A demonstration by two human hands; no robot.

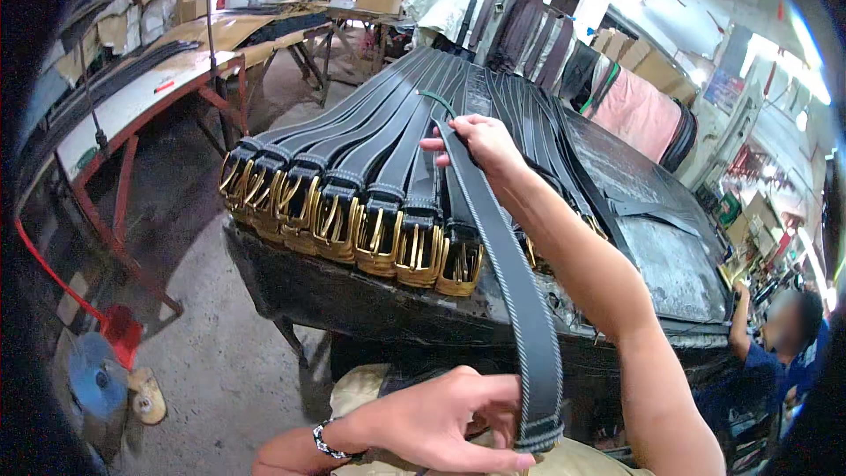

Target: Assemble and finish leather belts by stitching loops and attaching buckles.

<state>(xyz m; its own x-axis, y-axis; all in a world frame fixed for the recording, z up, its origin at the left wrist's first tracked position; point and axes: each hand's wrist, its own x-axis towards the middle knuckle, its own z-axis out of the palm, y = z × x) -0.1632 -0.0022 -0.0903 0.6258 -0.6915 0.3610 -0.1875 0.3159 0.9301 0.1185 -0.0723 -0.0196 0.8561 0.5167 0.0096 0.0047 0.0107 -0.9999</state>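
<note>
A black leather belt (515, 286) with pale edge stitching runs down in front of me, between my two hands. My right hand (480, 143) pinches its far part between thumb and forefinger, with other fingers spread beside it. Low and close to me, my left hand (445, 419), with a braided bracelet at its wrist, curls its fingers around the near end by a stitched loop. Any buckle there is hidden. Beyond lie stacks of similar black belts (379, 137), fanned out with gold buckles (379, 238) at the near table edge. A green cord (438, 103) crosses the belts near my right hand.
The dark worktable (665, 264) extends to the right, with a loose black strap (652, 210) on it. Another table (132, 92) on red legs stands left. A blue fan (97, 375) is at the lower left. A co-worker (789, 335) sits at the right.
</note>
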